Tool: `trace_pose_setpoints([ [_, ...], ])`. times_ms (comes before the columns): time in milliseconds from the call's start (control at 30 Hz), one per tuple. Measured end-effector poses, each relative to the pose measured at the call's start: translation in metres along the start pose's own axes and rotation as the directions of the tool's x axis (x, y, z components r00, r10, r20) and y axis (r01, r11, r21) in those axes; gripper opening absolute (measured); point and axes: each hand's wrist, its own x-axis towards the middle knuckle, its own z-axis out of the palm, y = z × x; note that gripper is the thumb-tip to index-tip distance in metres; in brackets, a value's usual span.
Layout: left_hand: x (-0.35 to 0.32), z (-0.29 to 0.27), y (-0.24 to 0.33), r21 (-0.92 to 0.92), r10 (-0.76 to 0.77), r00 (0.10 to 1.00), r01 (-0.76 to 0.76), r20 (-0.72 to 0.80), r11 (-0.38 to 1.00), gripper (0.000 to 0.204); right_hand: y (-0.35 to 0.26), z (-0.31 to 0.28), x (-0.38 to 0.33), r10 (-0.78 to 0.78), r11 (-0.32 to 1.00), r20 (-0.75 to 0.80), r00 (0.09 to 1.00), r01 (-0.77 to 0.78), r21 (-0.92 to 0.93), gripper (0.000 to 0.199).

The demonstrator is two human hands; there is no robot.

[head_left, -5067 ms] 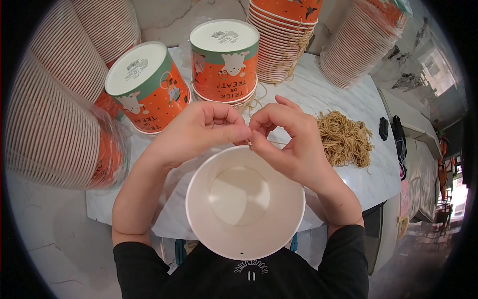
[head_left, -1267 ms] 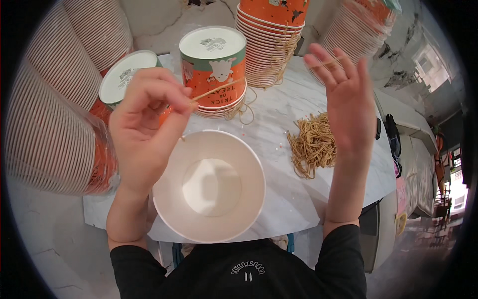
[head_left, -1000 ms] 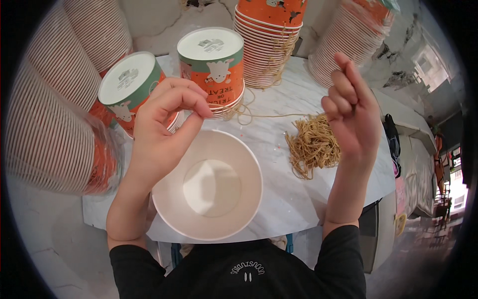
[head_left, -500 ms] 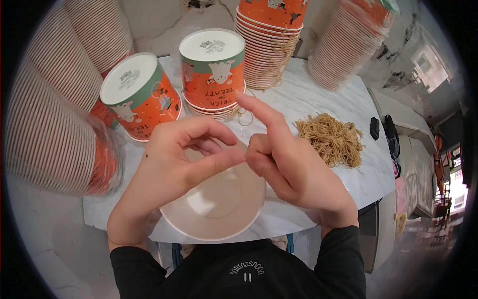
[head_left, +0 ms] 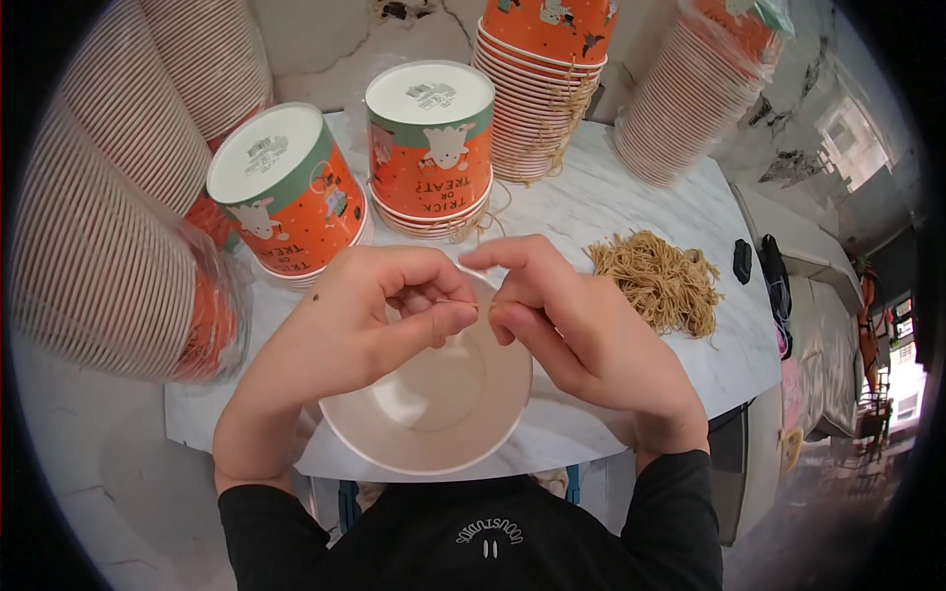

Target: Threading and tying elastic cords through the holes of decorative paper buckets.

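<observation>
Just in front of me an open paper bucket [head_left: 426, 448] shows its white inside, mouth up. Above it my left hand [head_left: 379, 310] pinches the end of a thin tan cord between thumb and index finger. Close to its fingertips, my right hand [head_left: 581, 330] is curled, thumb against fingers, on the same cord, of which only a short bit shows. Its index finger arches over toward the left hand. A tangled pile of tan cords [head_left: 660, 284] lies right of my right hand.
Upturned orange and green buckets stand beyond my hands: one at left [head_left: 296, 212], a short stack [head_left: 431, 163] in the middle, a taller stack [head_left: 532, 108] with cords dangling. Plastic-wrapped bucket stacks rise at far left [head_left: 108, 266] and back right [head_left: 680, 98]. A small black object [head_left: 742, 260] lies on the marbled table [head_left: 749, 340].
My right index finger, raised and pointing away before, has bent down toward the left fingertips. Both hands stay over the bucket, and the cord end now shows at the left fingertips.
</observation>
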Motion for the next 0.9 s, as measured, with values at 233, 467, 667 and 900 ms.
trace_pose_setpoints([
  [233,0.000,0.000,-0.003,-0.065,-0.007,1.000,0.007,-0.001,0.998,0.018,-0.005,-0.006,0.002,-0.012,0.999,-0.021,1.000,0.011,-0.039,0.015],
  [467,0.000,0.002,-0.001,-0.190,-0.034,0.999,0.038,0.024,0.981,0.037,-0.002,-0.002,0.003,-0.069,0.993,-0.100,0.993,0.058,-0.105,0.021],
  [667,-0.002,0.004,0.000,-0.201,-0.029,0.999,0.037,0.041,0.979,0.039,0.010,0.005,0.009,-0.242,0.970,-0.224,0.944,0.235,-0.054,0.008],
  [900,-0.007,0.011,0.009,-0.058,0.008,0.999,-0.010,-0.043,0.998,0.033,0.005,0.007,0.006,-0.087,0.995,-0.215,0.973,0.097,0.038,0.012],
])
